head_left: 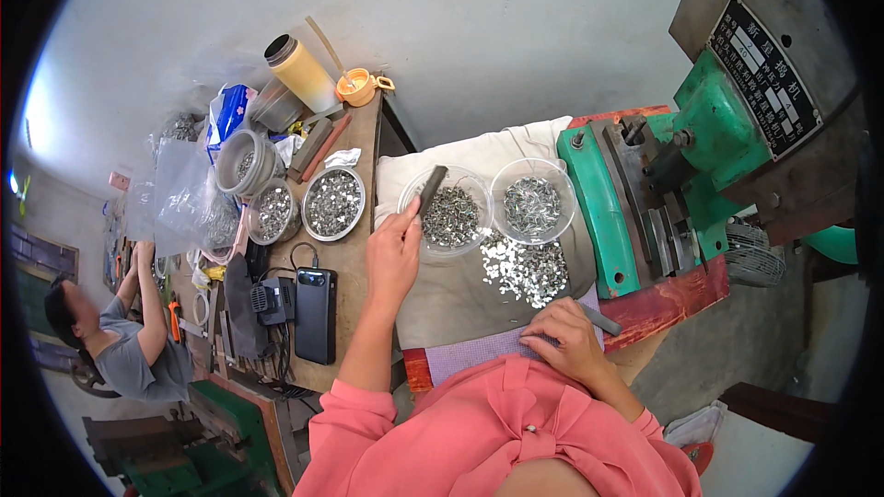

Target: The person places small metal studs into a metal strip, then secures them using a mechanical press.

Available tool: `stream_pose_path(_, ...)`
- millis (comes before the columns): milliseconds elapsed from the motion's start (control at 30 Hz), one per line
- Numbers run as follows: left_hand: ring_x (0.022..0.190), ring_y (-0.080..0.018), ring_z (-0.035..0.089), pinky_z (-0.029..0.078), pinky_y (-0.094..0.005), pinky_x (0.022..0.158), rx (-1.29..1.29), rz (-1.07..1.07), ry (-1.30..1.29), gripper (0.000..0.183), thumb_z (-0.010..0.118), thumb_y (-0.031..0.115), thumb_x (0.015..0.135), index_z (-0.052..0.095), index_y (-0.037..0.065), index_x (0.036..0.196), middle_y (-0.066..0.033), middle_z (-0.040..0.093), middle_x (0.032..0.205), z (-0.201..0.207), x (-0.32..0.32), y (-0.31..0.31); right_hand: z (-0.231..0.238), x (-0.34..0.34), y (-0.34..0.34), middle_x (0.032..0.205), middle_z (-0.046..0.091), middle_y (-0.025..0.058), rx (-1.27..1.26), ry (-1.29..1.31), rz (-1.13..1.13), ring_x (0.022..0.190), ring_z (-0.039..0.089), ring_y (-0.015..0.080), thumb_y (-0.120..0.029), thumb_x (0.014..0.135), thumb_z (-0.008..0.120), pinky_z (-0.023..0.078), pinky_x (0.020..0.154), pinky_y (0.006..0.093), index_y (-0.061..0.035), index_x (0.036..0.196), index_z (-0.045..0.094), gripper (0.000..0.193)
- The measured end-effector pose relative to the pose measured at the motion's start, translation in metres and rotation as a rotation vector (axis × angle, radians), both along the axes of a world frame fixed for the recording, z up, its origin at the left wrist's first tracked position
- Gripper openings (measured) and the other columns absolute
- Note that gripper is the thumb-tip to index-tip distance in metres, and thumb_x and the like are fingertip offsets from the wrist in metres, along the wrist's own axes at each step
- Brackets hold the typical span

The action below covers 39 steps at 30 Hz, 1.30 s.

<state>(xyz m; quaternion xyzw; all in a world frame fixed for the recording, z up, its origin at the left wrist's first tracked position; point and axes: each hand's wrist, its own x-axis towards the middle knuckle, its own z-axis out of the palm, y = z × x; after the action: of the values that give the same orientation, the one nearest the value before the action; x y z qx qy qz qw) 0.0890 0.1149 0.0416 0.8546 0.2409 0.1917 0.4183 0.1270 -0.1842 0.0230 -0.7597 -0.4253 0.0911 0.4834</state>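
My left hand (393, 256) is closed around the lower end of a dark narrow bar (433, 190). The bar slants over a clear round tub (405, 206) of small metal pieces. Beside it to the right stands a second clear tub (569, 219), also with metal pieces in it. In front of the tubs, a loose pile of small shiny metal pieces (527, 271) lies on the grey-brown cloth (437, 299). My right hand (569, 339) rests at the pile's near right, its fingers curled and their tips partly hidden. A grey bar (602, 319) touches or lies beside its knuckles.
A green press (589, 212) stands close at right on a red board (677, 308). On the left table are bowls of metal parts (333, 204), a black power bank (315, 315), a yellow bottle (304, 72) and an orange cup (357, 88). Another person (138, 340) works far left.
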Motion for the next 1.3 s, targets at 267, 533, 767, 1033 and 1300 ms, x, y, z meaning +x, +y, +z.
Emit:
stream_pose_path(267, 0.074, -0.0148, 0.066, 0.050, -0.0231, 0.064, -0.555, 0.038, -0.058, 0.041, 0.055, 0.019, 0.100, 0.057, -0.005, 0.133, -0.0114, 0.072, 0.091, -0.001, -0.001, 0.002, 0.002, 0.000, -0.004, 0.084, 0.065, 0.0030, -0.010, -0.027, -0.002, 0.087, 0.058, 0.0240, -0.012, 0.075, 0.080, 0.044, 0.078, 0.0363, -0.0089, 0.082, 0.072, 0.011)
stream_pose_path(533, 0.066, -0.0099, 0.063, 0.048, -0.0191, 0.055, -1.135, -0.013, -0.116, 0.035, 0.055, 0.022, 0.100, 0.060, -0.007, 0.120, -0.0119, 0.069, 0.083, 0.024, -0.032, -0.012, 0.004, -0.001, -0.005, 0.084, 0.067, 0.0032, 0.006, -0.008, -0.023, 0.085, 0.060, 0.0229, -0.009, 0.074, 0.080, 0.046, 0.077, 0.0347, -0.0083, 0.080, 0.072, 0.010)
stream_pose_path(767, 0.071, -0.0114, 0.063, 0.050, -0.0222, 0.064, -0.993, -0.171, 0.154, 0.042, 0.052, 0.019, 0.101, 0.054, -0.008, 0.134, -0.0097, 0.068, 0.085, 0.016, -0.078, -0.037, 0.010, -0.007, 0.001, 0.091, 0.065, 0.0085, 0.105, -0.020, -0.160, 0.085, 0.060, 0.0270, -0.006, 0.077, 0.077, 0.047, 0.074, 0.0373, -0.0060, 0.097, 0.070, 0.021)
stream_pose_path(1033, 0.081, -0.0152, 0.063, 0.051, -0.0274, 0.073, -0.358, -0.576, 0.110, 0.034, 0.054, 0.006, 0.098, 0.062, 0.001, 0.131, -0.0111, 0.066, 0.095, 0.044, -0.098, -0.050, 0.028, -0.001, 0.019, 0.112, 0.060, 0.0137, 0.161, -0.290, -0.148, 0.099, 0.058, 0.0329, -0.036, 0.087, 0.072, 0.048, 0.086, 0.0398, -0.0053, 0.130, 0.057, 0.055)
stream_pose_path(1300, 0.086, -0.0177, 0.066, 0.052, -0.0285, 0.077, -0.206, -0.704, 0.199, 0.038, 0.057, 0.004, 0.096, 0.059, 0.002, 0.134, -0.0115, 0.066, 0.098, 0.037, -0.092, -0.044, 0.030, -0.005, 0.040, 0.081, 0.064, 0.0039, -0.029, 0.586, 0.194, 0.071, 0.058, 0.0118, -0.014, 0.099, 0.057, 0.049, 0.068, 0.0250, -0.0005, 0.128, 0.062, 0.032)
